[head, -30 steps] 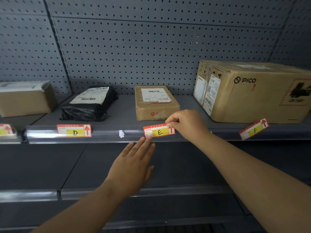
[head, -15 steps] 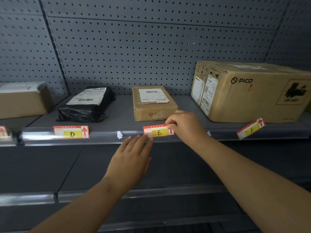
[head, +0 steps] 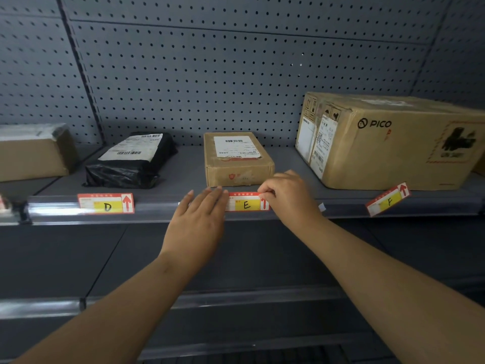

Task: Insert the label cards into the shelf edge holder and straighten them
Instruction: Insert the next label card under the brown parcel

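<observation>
Grey pegboard wall behind a grey metal shelf, dim light, and a clear plastic shelf edge holder running along its front lip. My right hand pinches the right end of the E card, thumb and forefinger curled onto its upper corner. My left hand lies flat with the fingers straight, their tips over the card's left end against the strip.

The E card sits in the holder just below the small brown box and looks close to level, so I judge I am at the seating and squaring stage with it. Further left, the D card sits straight in the holder and seems done. Off to the right, the F card is tilted, its right end riding up under the big PICO box, so it is left to push in and straighten. Another card shows at the far left edge, too blurred to judge.

A black parcel and a cardboard box also sit on the shelf, a white scrap clings to the holder beside my right wrist, and a lower rail crosses below my arms
</observation>
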A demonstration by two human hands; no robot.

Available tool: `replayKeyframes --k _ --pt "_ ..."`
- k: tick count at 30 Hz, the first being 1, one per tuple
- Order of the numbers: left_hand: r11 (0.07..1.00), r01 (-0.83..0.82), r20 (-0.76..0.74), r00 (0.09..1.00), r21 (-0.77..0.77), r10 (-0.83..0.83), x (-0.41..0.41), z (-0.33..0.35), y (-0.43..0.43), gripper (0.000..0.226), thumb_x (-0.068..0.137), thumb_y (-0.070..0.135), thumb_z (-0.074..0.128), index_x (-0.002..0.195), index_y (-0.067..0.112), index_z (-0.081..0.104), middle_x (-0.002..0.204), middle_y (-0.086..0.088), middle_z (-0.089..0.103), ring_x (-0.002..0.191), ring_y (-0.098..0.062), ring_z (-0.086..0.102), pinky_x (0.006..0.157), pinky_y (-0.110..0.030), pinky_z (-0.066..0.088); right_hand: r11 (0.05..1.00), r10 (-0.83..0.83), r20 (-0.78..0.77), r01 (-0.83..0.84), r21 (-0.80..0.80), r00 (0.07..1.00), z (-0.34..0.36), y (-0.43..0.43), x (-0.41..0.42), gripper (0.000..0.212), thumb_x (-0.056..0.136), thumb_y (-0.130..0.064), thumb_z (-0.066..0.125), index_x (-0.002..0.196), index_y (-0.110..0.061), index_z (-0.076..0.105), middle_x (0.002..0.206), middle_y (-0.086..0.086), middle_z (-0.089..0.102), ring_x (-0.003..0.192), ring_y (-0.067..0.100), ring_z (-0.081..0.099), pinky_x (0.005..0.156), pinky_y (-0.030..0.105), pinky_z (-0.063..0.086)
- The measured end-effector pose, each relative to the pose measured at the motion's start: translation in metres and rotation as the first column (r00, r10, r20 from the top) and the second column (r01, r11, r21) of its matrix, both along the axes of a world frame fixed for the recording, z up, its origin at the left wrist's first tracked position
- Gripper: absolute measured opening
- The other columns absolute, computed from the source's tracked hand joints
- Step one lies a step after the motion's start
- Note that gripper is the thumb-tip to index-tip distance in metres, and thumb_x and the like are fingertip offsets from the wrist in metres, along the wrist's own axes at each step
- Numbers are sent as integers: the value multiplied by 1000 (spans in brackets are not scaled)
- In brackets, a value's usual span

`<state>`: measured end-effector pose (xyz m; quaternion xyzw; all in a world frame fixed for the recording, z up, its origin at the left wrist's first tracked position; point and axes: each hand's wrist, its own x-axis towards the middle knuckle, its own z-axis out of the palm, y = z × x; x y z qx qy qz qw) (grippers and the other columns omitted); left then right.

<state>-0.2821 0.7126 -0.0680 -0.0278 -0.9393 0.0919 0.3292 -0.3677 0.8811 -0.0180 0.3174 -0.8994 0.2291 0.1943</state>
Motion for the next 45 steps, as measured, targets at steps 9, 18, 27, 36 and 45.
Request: replayKeyframes --k 9,18,27,36,45 --pt "1000 -8 0 1000 -2 8 0 -2 1 63 69 12 75 127 3 51 127 -13 57 117 -30 54 100 -50 34 1000 14 8 -14 -12 1000 -1 3 -1 14 88 -15 61 89 -8 73 93 6 68 95 20 51 69 18 27" --pt "997 -44 14 999 -60 45 0 -3 0 65 68 16 76 127 4 52 129 -12 56 119 -29 52 101 -47 27 1000 5 25 -4 -28 1000 -4 0 -2 13 88 -16 61 89 -9 72 94 4 67 95 18 53 70 20 32" --pt "995 -52 44 997 -88 56 1 -4 -4 69 70 21 75 131 6 48 134 -11 51 123 -28 48 102 -48 24 999 1 39 1 -53 999 -5 -2 -3 12 87 -15 62 91 -9 72 95 5 68 94 17 54 71 22 39" --pt "991 -82 87 992 -105 91 2 -2 -3 68 79 24 66 138 7 36 142 -10 43 130 -27 40 106 -45 19 998 4 53 -1 -59 999 -5 -2 -3 12 87 -15 62 91 -8 72 96 5 67 95 19 55 73 24 41" --pt "987 -114 137 982 -110 129 5 -2 0 65 86 26 58 141 9 29 146 -8 37 134 -24 32 109 -42 13 997 23 64 -18 -80 998 -4 -2 -5 11 85 -14 64 90 -7 72 94 5 66 89 13 50 72 22 36"
